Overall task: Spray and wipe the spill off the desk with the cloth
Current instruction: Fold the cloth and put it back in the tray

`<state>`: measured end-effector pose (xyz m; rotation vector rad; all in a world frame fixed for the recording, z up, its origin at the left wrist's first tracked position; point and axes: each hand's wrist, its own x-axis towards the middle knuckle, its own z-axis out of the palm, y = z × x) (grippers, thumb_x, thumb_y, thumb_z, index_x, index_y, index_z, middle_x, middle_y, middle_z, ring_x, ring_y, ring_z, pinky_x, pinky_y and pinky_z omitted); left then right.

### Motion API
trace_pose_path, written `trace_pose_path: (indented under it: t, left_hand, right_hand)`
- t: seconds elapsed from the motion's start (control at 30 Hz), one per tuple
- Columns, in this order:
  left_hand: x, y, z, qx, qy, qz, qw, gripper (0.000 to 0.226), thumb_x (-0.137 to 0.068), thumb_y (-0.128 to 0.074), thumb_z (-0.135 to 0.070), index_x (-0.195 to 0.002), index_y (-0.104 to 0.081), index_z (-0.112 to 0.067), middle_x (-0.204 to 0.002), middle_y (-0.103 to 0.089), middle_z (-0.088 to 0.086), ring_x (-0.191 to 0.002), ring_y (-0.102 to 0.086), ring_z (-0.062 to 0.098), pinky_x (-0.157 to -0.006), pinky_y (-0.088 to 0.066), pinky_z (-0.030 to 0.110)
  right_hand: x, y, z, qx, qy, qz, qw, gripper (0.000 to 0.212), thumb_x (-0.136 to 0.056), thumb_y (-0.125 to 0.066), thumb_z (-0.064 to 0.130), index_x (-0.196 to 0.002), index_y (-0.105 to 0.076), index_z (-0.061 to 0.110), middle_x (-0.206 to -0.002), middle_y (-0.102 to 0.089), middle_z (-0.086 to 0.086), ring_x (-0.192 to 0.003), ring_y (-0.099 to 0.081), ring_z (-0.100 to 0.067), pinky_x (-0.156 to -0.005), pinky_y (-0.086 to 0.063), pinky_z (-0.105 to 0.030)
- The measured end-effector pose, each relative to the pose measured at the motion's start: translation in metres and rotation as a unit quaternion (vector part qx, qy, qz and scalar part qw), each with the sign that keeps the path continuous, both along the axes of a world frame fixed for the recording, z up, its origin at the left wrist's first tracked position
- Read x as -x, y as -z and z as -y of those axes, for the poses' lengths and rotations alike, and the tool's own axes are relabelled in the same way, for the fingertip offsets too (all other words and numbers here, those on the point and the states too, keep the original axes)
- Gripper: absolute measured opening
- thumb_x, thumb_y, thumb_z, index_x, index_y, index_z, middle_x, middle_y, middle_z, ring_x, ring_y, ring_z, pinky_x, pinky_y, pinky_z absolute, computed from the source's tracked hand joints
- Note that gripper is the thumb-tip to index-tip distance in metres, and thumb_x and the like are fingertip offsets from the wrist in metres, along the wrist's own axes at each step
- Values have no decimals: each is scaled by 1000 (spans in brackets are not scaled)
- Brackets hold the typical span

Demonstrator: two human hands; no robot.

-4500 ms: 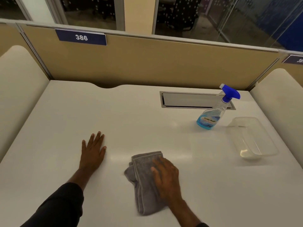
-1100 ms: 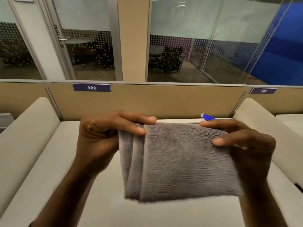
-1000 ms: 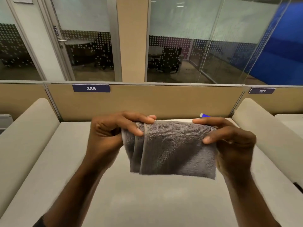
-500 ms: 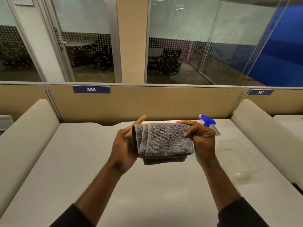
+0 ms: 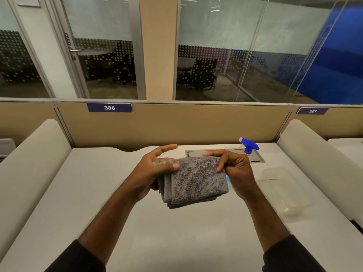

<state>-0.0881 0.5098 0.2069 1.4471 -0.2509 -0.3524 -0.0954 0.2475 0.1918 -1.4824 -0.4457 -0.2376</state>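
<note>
Cloth (image 5: 196,179) is what matters here: a grey towel piece, folded in several layers, held up in the air above the desk (image 5: 98,193) between both hands. It looks soft and light, and it will bend and hang wherever nothing supports it, so I think it is better to take it at the folded edges. The left hand (image 5: 155,169) holds the left edge, with the thumb on top and the first finger stretched out free. The right hand (image 5: 233,169) pinches the upper right corner with bent fingers. The rough surface should not slip from dry fingers.

Behind the right hand stands the spray bottle (image 5: 249,147); only its blue head shows well. It is probably light and hard, best taken by the neck. A clear plastic tray (image 5: 286,189) lies at the right. I cannot see any spill on the desk.
</note>
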Motion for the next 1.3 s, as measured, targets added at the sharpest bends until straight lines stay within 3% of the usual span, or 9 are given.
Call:
trace_pose_path:
  t: [0.13,0.23,0.33,0.5,0.77,0.9,1.07,1.2,1.3]
  left_hand:
    - [-3,5,0,13,-33,11,999,76,-68,-84,-14,-132,-53,-42,-113,-73,10,-102,-71,33,-81,-59,52]
    - [-6,12,2,40,-69,20,997,66,-77,-78,-1,-127,-58,-39,-108,-75,11,-99,-73,31,-76,-61,46]
    - [-6,19,5,61,-116,26,991,58,-79,-75,1,-124,-61,-33,-107,-76,10,-98,-73,31,-75,-61,44]
    - [1,31,9,77,-173,31,981,47,-72,-78,-11,-112,-67,-33,-104,-76,5,-94,-73,28,-74,-56,48]
    - [6,37,-4,75,-107,50,990,65,-68,-81,-19,-128,-58,-31,-123,-70,7,-103,-70,22,-70,-57,35]
    - [9,17,-11,-48,-68,148,985,82,-68,-84,-35,-139,-45,-39,-142,-56,-12,-124,-59,11,-98,-53,31]
    - [16,-31,1,-236,-14,294,926,91,-71,-82,-48,-146,-29,-48,-133,-59,-22,-125,-51,-6,-99,-42,8]
    - [14,-45,18,-321,24,305,896,90,-74,-83,-38,-143,-28,-53,-119,-69,-8,-107,-66,8,-92,-57,27]
    - [12,-44,20,-316,5,312,896,88,-75,-83,-28,-142,-33,-52,-111,-72,-9,-97,-68,9,-88,-58,28]
  right_hand:
    - [-2,2,-2,-19,-14,-22,999,52,-81,-42,-26,-75,-74,15,-109,-77,-10,-108,-70,-29,-91,-57,-36]
    - [-1,11,-13,-103,-7,-133,986,31,-102,-43,18,-120,-68,20,-123,-71,-13,-109,-68,-27,-82,-58,-37]
    - [3,26,-21,-46,0,-215,976,55,-90,-53,62,-139,-52,37,-131,-68,2,-114,-67,-17,-83,-59,-38]
    - [5,25,-18,0,-22,-212,977,103,-75,-77,55,-155,-15,45,-135,-67,3,-129,-60,-24,-109,-46,-47]
    - [2,-2,-12,39,97,-61,993,118,-71,-82,9,-154,-10,53,-115,-62,-13,-90,-68,-25,-82,-60,-36]
    - [3,-16,-17,140,128,35,981,129,-74,-84,11,-155,8,51,-119,-58,5,-111,-65,-16,-89,-56,-21]
    - [12,-23,-38,263,85,88,957,133,-80,-82,16,-147,24,57,-133,-48,0,-105,-61,-10,-89,-56,-20]
    - [13,-20,-49,296,61,91,949,134,-80,-84,20,-144,26,60,-160,-28,-8,-115,-48,18,-85,-43,2]
    - [16,-17,-49,263,88,64,959,131,-80,-85,24,-148,23,57,-154,-38,0,-128,-50,5,-97,-45,-6]
